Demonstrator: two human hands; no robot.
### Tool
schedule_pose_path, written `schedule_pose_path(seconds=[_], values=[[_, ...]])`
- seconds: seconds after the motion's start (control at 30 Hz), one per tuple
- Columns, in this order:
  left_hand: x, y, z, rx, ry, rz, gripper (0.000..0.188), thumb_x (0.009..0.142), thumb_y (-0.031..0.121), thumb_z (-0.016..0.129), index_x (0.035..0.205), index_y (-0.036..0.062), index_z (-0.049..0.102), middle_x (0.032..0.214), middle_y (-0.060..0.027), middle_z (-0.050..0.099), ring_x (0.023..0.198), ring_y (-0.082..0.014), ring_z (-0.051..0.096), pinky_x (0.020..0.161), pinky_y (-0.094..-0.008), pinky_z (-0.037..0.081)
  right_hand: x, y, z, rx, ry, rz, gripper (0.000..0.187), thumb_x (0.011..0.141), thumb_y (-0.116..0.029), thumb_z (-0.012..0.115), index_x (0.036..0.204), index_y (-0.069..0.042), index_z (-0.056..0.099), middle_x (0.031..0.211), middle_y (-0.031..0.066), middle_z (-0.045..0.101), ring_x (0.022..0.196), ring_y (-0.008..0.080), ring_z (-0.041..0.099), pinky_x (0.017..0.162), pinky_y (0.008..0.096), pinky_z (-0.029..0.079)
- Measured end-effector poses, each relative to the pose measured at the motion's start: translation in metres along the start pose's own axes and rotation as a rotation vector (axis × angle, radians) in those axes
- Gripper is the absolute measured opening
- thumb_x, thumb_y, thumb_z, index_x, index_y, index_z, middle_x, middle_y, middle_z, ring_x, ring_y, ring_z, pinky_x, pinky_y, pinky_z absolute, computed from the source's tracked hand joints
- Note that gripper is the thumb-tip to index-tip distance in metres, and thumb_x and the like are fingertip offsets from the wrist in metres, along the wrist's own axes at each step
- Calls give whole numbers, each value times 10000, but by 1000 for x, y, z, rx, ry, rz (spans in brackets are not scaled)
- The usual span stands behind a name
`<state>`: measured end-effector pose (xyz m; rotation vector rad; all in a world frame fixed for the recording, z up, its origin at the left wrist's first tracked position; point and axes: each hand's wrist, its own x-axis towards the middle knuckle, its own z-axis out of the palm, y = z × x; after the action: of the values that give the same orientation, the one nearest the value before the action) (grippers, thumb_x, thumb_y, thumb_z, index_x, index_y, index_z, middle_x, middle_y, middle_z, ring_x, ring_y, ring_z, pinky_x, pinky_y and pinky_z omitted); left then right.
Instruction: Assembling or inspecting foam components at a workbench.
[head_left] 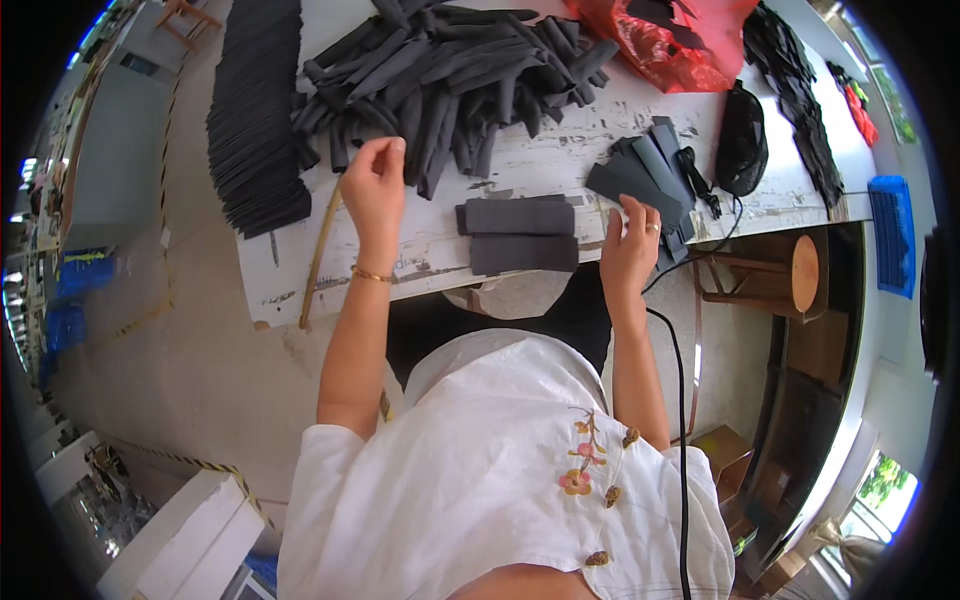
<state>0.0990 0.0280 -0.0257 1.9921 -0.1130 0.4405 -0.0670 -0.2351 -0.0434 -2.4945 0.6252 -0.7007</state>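
My left hand [374,195] is raised at the near edge of a loose heap of dark grey fabric pieces [440,70], many of them curled into tubes. Its thumb and fingers are pinched together; whatever is between them is hidden or too small to name. My right hand [630,250] hovers by the fanned flat grey pieces [650,165], fingers apart and apparently holding nothing. Between my hands, two flat dark rectangular pieces, a far one [520,216] and a near one [525,254], lie at the front edge of the white table [400,265].
A long row of overlapping dark pieces [255,120] runs along the table's left side, beside a yellowish strip [320,255]. Far right are a red plastic bag [670,50], a black mesh pouch [741,140] and dark strips [800,110]. A black cable [675,345] crosses the front edge near a wooden stool [803,273].
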Motion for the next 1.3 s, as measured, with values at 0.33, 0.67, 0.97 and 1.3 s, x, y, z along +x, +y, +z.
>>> schedule_pose_path(seconds=[0.33, 0.67, 0.97, 1.3], values=[[42, -5, 46, 331, -323, 26, 256, 800, 279, 730, 931, 60, 707, 608, -81, 647, 551, -191, 627, 558, -317, 471, 31, 36, 5, -542, -207, -205, 437, 738, -56, 671, 1172, -79, 622, 1156, 67, 568, 1052, 270, 506, 864, 411, 388], [-27, 45, -13, -420, -318, -246, 182, 942, 149, 594, 1053, 13, 644, 794, -66, 681, 662, -119, 665, 538, -232, 511, 43, 15, -13, -200, 98, -357, 279, 834, 25, 572, 1095, -48, 640, 1033, 92, 621, 979, 276, 585, 868, 384, 435], [-62, 25, -22, -912, -159, -839, 199, 913, 126, 633, 1028, -26, 577, 981, -136, 652, 879, -295, 689, 778, -389, 596, 5, -85, -27, 487, -447, -52, 351, 863, -164, 706, 1057, -19, 452, 901, 139, 554, 743, 223, 520, 675, 329, 438], [-57, 39, -18, -1549, -274, -901, 219, 978, 46, 466, 1171, -24, 544, 1057, -169, 601, 1024, -291, 607, 925, -417, 515, -15, -101, -29, 545, -424, -346, 270, 811, -118, 718, 954, -37, 503, 1092, 157, 562, 976, 329, 516, 824, 414, 398]])
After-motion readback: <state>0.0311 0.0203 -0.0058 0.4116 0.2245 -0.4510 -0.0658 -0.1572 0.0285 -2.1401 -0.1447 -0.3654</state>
